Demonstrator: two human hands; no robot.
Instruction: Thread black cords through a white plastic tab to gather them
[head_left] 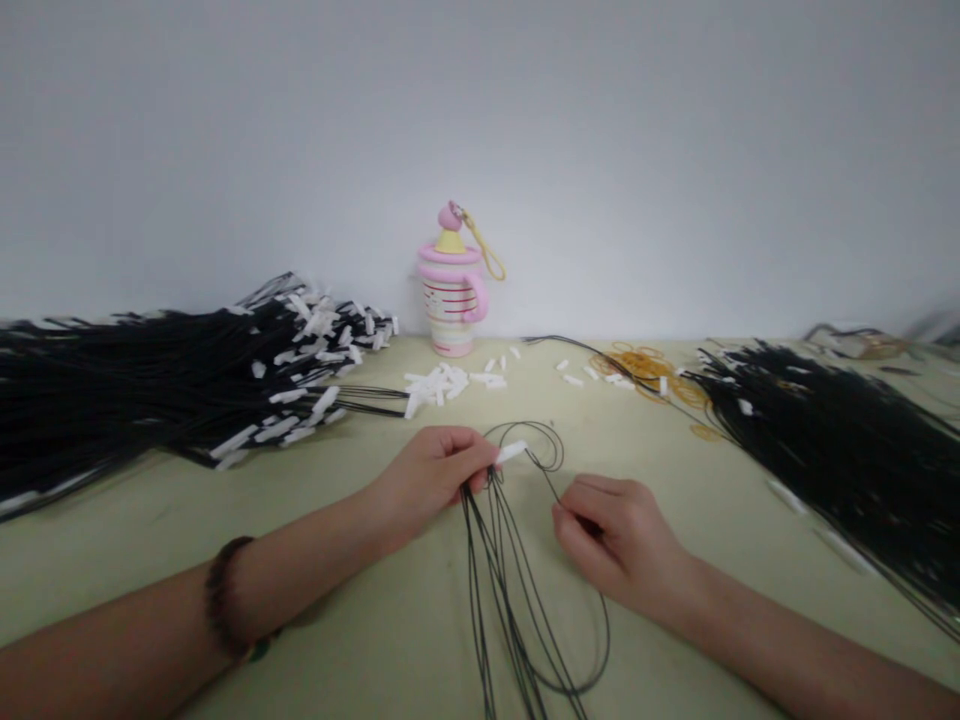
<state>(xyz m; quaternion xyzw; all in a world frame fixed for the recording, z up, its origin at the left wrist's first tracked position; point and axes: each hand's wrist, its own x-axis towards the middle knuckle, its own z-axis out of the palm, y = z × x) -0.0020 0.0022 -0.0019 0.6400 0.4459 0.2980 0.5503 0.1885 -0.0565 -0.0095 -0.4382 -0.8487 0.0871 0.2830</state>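
Observation:
Between its thumb and fingers, my left hand point(442, 465) pinches several thin black cords point(499, 560) together with a small white sleeve point(512, 451) that sticks out to the right of the fingertips. From there the cords hang toward the near edge of the view, and a few curl in a loop behind the sleeve. A single black cord runs from the sleeve to my right hand point(626, 535), whose fingers are closed on it. Another loop of cord sags below that hand.
At left lies a big pile of black cords point(150, 390) with white ends. Loose white sleeves point(442, 382) lie before a pink-lidded cup point(452, 300) by the wall. Yellow rubber bands point(637, 362) and another black cord bundle point(840, 450) are on the right.

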